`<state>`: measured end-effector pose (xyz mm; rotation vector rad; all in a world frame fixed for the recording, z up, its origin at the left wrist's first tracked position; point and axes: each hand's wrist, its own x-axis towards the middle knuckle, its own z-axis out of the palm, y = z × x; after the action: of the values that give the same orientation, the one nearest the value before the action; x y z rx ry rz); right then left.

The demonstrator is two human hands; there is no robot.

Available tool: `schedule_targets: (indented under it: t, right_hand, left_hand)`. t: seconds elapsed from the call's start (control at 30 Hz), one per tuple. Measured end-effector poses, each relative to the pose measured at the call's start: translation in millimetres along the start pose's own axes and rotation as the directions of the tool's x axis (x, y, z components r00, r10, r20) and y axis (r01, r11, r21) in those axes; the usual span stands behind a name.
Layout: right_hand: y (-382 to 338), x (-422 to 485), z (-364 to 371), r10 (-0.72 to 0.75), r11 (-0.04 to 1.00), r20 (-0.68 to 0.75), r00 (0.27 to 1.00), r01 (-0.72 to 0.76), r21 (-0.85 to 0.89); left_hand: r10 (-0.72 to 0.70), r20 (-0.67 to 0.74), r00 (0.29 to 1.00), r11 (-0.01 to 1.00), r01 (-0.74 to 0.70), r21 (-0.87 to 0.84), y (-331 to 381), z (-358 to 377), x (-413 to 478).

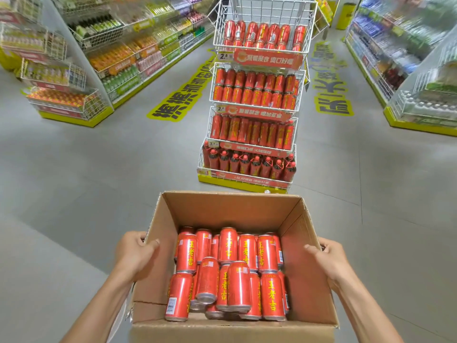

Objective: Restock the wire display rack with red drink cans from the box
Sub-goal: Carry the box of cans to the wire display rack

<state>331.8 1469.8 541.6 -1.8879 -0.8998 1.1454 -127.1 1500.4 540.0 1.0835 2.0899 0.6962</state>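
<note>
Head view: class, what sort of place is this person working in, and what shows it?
Most likely a supermarket aisle. Long shelves of packaged goods line both sides, a wire display rack of red cans carries price tags and promotional strips, and big yellow lettering is stuck on the floor.

Found at lower centre: open cardboard box point(232, 211), part-filled with red drink cans point(237, 271) in a loose heap, yellow characters on the labels. Gripped at the left wall by the left hand point(134, 251), thumb inside the rim; gripped at the right wall by the right hand point(326, 258), likewise. Ahead, on grey floor point(99, 169): four-tier white wire display rack point(264, 8). Top basket holding red cans along its bottom; two tiers below packed with cans; bottom tier with red-capped bottles point(249, 164). Blurred store shelving point(118, 45) either side; yellow floor lettering point(183, 95) flanking the rack.
</note>
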Motion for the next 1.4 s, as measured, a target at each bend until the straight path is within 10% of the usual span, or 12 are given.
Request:
schedule_targets:
  t: [1.4]
  right_hand:
    - [-158, 559, 194, 0.236, 0.967, -0.147, 0.960, -0.218, 0.128]
  left_hand:
    - [0.063, 0.139, 0.988, 0.974, -0.091, 0.209, 238, 210, 590]
